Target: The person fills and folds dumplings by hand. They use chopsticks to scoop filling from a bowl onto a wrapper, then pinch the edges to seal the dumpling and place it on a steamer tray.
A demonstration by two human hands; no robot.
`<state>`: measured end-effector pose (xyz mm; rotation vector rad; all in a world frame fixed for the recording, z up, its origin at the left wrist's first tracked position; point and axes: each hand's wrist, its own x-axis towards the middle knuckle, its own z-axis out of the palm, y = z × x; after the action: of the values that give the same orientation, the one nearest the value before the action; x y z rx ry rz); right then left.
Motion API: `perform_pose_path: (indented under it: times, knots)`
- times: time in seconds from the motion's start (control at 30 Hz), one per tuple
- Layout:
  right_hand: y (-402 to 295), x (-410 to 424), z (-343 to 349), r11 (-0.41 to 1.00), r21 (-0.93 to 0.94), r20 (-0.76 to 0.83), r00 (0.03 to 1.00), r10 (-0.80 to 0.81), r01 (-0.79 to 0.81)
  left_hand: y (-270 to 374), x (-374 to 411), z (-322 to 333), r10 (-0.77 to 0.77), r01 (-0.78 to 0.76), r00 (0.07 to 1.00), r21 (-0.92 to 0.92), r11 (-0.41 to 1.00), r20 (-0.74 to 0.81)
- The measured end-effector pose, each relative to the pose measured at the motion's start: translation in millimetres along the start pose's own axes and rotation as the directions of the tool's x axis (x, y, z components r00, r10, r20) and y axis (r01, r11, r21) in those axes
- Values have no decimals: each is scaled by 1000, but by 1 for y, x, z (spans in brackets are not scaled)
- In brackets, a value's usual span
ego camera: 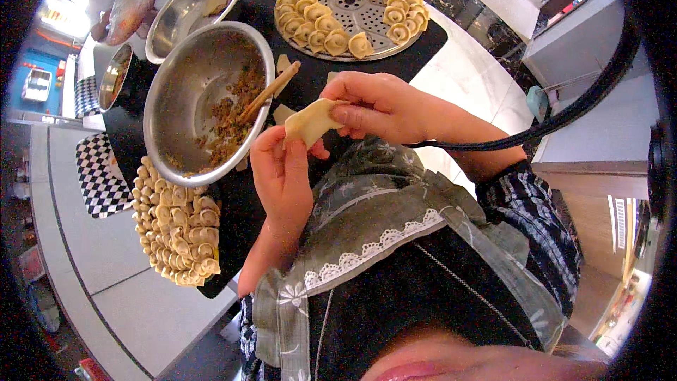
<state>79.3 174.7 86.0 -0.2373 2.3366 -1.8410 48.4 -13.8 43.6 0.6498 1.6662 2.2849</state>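
Between both hands, above the near edge of the black table, a pale dough wrapper is stretched lengthwise and looks folded over. My left hand pinches its lower left end between thumb and fingers. The upper right end is gripped by my right hand. Whether filling lies inside the wrapper is hidden. Just left of my hands stands a steel bowl with minced filling along its right side. A wooden stick-like utensil leans in the filling, its end over the rim.
A round perforated steel tray bears rings of folded dumplings. More dumplings stand in rows at left. Behind the bowl are a second steel bowl, a smaller bowl and plastic bags. Loose wrappers lie near my hands.
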Motion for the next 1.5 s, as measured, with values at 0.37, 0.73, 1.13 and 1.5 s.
perform_pose_path:
  times: [0.37,0.73,1.13,1.5]
  knots:
    - [15,-1,-6,993,-103,-101,992,-69,59,-12,5,14,-25,10,998,-227,974,-63]
    - [17,10,17,962,262,-338,941,20,74,-11,18,31,-230,134,971,-642,755,-67]
    - [13,14,35,922,364,-438,898,48,128,-1,24,47,-225,122,969,-598,792,-100]
    - [0,-7,5,992,19,-415,904,-104,123,-23,34,47,-168,177,984,-426,887,59]
